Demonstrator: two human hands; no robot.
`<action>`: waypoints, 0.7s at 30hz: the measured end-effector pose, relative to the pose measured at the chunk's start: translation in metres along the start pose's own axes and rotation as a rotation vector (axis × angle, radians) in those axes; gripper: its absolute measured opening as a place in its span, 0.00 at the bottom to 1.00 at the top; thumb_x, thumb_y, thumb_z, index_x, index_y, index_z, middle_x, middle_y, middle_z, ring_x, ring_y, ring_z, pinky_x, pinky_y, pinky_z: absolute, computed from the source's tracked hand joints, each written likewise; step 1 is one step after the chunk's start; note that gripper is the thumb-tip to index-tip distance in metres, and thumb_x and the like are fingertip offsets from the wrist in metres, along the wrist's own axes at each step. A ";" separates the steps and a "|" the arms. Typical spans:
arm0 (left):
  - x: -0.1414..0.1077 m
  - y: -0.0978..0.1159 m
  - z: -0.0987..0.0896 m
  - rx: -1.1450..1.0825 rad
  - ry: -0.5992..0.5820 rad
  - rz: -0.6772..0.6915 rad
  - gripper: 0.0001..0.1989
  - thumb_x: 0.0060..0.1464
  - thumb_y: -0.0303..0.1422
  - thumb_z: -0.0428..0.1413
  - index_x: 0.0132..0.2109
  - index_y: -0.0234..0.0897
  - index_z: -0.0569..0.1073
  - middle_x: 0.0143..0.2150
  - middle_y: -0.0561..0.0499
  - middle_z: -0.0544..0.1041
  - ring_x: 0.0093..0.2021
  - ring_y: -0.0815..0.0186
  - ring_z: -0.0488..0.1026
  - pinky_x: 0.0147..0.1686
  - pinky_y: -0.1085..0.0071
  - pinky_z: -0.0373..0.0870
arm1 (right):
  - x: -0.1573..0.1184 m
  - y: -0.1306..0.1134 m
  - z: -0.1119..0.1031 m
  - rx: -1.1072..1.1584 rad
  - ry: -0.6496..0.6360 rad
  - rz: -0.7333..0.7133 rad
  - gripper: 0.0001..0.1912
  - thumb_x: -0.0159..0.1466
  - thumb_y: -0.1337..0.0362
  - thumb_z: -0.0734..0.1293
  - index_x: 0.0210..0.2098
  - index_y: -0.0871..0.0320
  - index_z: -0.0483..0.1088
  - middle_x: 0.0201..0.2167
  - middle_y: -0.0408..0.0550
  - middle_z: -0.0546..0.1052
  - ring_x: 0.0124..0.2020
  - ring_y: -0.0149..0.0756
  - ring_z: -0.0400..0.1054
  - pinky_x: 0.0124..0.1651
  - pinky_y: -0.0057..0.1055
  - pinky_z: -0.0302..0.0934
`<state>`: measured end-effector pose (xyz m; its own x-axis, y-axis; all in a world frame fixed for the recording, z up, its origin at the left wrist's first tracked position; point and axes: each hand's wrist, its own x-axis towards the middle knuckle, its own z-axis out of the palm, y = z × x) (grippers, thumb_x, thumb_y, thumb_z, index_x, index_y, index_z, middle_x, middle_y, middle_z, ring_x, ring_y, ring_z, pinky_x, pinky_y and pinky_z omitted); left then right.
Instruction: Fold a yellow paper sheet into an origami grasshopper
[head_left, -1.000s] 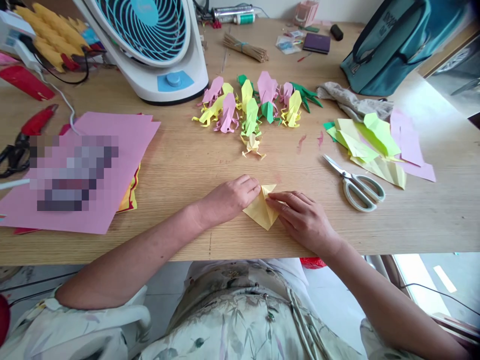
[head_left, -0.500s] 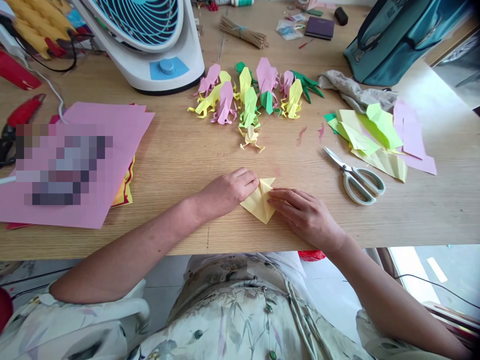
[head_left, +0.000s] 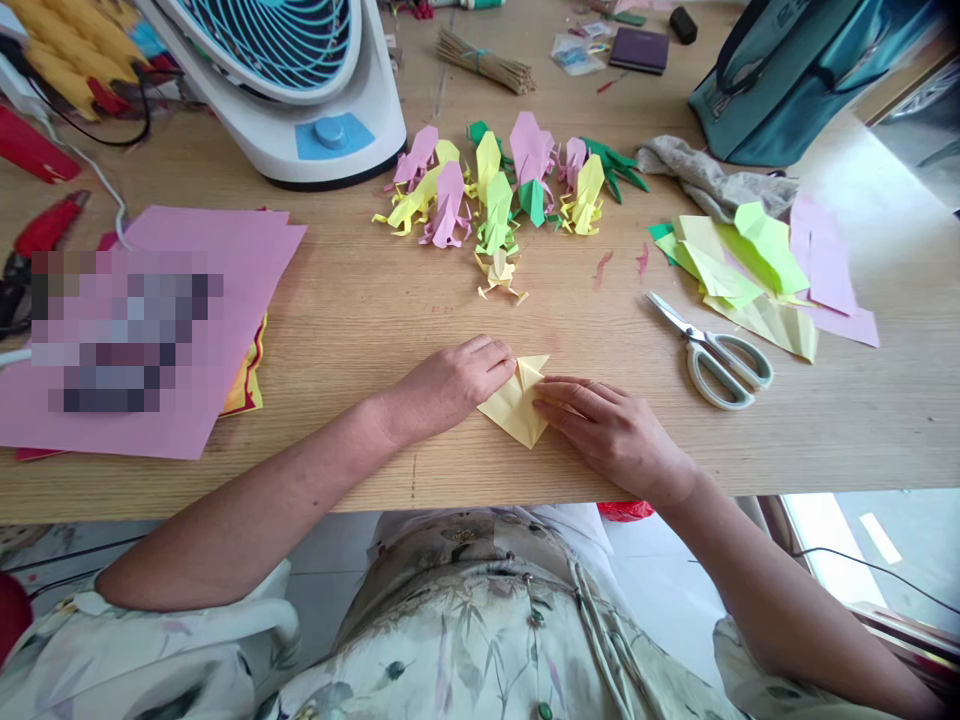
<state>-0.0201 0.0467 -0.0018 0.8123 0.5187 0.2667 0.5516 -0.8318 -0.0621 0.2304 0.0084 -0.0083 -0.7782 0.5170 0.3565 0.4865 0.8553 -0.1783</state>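
A pale yellow sheet of origami paper, folded into a diamond shape, lies on the wooden table close to its front edge. My left hand is closed on the upper left side of the paper, its fingertips pressed together there. On the right side, my right hand grips the paper's edge, thumb hidden beneath close-set fingers. A small crease and flap show between both sets of fingertips. Beyond the hands stand several folded paper frogs, among them a small cream frog and a pink frog.
Scissors lie to the right, below a pile of paper scraps. A white fan stands at the back left, behind pink paper sheets. A teal bag and a grey cloth are at the back right.
The view has shifted very slightly. Both hands keep their places on the folded paper, and no fold has visibly changed.
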 end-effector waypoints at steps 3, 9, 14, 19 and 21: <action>0.000 0.001 -0.001 0.010 0.003 0.002 0.11 0.64 0.22 0.48 0.49 0.27 0.73 0.46 0.41 0.76 0.47 0.61 0.72 0.46 0.68 0.72 | 0.001 -0.001 -0.001 -0.010 -0.001 -0.010 0.14 0.70 0.74 0.58 0.49 0.64 0.72 0.53 0.60 0.76 0.56 0.48 0.70 0.51 0.42 0.71; -0.001 0.001 -0.002 0.040 0.014 0.017 0.12 0.65 0.22 0.47 0.49 0.27 0.73 0.46 0.42 0.76 0.47 0.61 0.72 0.47 0.68 0.72 | 0.001 0.000 -0.002 -0.014 -0.012 -0.006 0.13 0.70 0.74 0.58 0.48 0.64 0.73 0.54 0.60 0.76 0.56 0.49 0.69 0.51 0.43 0.71; -0.002 0.001 -0.001 0.056 0.021 0.017 0.13 0.65 0.22 0.47 0.51 0.29 0.73 0.47 0.43 0.77 0.48 0.63 0.73 0.47 0.69 0.71 | 0.000 0.001 -0.002 0.003 -0.027 -0.008 0.14 0.70 0.73 0.58 0.49 0.64 0.73 0.55 0.60 0.75 0.57 0.49 0.69 0.52 0.44 0.70; -0.004 0.002 -0.001 0.111 0.052 0.028 0.13 0.65 0.23 0.47 0.52 0.32 0.73 0.49 0.46 0.78 0.45 0.65 0.73 0.44 0.71 0.71 | 0.000 0.003 -0.003 0.048 -0.035 -0.018 0.15 0.70 0.73 0.58 0.50 0.62 0.73 0.54 0.60 0.75 0.58 0.49 0.68 0.53 0.45 0.69; -0.006 0.003 -0.002 0.114 0.047 0.019 0.13 0.65 0.23 0.48 0.51 0.34 0.73 0.49 0.48 0.78 0.45 0.66 0.74 0.43 0.72 0.70 | 0.001 0.003 -0.003 0.051 -0.037 -0.018 0.15 0.70 0.72 0.58 0.50 0.62 0.73 0.54 0.60 0.75 0.57 0.49 0.68 0.53 0.45 0.69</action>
<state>-0.0237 0.0411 -0.0016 0.8144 0.4913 0.3088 0.5565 -0.8121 -0.1757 0.2324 0.0111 -0.0055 -0.8016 0.5012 0.3258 0.4520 0.8649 -0.2184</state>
